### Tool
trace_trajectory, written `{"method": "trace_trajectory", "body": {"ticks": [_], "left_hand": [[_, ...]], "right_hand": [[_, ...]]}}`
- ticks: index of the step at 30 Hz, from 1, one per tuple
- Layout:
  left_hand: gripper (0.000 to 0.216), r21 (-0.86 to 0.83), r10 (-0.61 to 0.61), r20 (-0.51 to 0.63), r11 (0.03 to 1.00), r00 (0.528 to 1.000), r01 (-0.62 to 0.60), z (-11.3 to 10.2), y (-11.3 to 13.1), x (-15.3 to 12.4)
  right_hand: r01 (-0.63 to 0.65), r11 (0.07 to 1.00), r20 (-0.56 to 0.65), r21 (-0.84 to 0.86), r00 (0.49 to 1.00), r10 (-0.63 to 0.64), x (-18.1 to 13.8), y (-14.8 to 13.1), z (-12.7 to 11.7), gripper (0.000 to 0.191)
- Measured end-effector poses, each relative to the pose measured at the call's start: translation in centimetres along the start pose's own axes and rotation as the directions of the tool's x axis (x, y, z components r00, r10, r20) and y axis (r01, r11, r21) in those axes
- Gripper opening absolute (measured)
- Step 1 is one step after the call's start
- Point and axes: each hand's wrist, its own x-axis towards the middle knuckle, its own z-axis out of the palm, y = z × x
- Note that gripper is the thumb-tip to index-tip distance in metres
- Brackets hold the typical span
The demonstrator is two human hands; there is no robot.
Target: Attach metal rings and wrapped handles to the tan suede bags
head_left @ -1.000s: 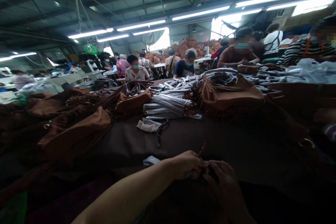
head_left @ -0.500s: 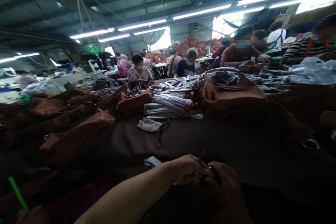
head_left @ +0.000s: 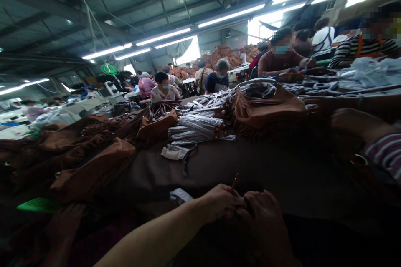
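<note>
My left hand [head_left: 221, 202] reaches in from the lower left over the dark table edge. Its fingers are closed around a thin brown strap [head_left: 235, 180], whose end sticks up above the knuckles. Pressed close against it, my right hand [head_left: 265, 212] has its fingers bent together over something dark that I cannot make out. The area below both hands is too dark to read. Beyond them, a small white packet [head_left: 181, 195] lies near the edge, with a crumpled white wrapper [head_left: 173, 152] and a short black strap [head_left: 188, 160] farther back.
White-wrapped straps [head_left: 197, 129] are heaped mid-table between brown fringed bags [head_left: 269, 110]. More brown bags [head_left: 94, 167] lie left. Another person's hand [head_left: 67, 217] is near a green comb-like thing [head_left: 37, 204]; a co-worker's striped sleeve [head_left: 385, 152] comes in right. Several people sit beyond.
The view has shifted slightly. A co-worker's arm has come in over the bags at right. The green thing at left has turned flat. My hands stay together on the strap.
</note>
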Motion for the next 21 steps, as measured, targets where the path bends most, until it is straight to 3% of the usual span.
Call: {"method": "trace_trajectory", "body": {"ticks": [4,7,14,21], "left_hand": [[0.025,-0.007,-0.005,-0.011,1.000,1.000,0.005,0.5,0.1,-0.1],[0.028,-0.037,-0.030,-0.007,0.999,1.000,0.030,0.9,0.2,-0.4],[0.036,-0.043,0.003,-0.007,0.999,1.000,-0.004,1.3,0.1,-0.9],[0.031,0.019,0.037,-0.059,0.999,0.998,-0.036,1.0,-0.4,-0.6]], "right_hand": [[0.060,0.995,-0.001,0.085,0.998,-0.060,0.0,0.6,-0.2,0.030],[0.110,0.987,-0.001,0.116,0.994,-0.110,0.0,1.1,-0.5,0.024],[0.132,0.988,-0.075,0.086,0.989,-0.126,0.2,1.1,-1.2,0.019],[0.134,0.989,-0.059,0.057,0.990,-0.131,0.2,1.3,-1.1,0.020]]}}
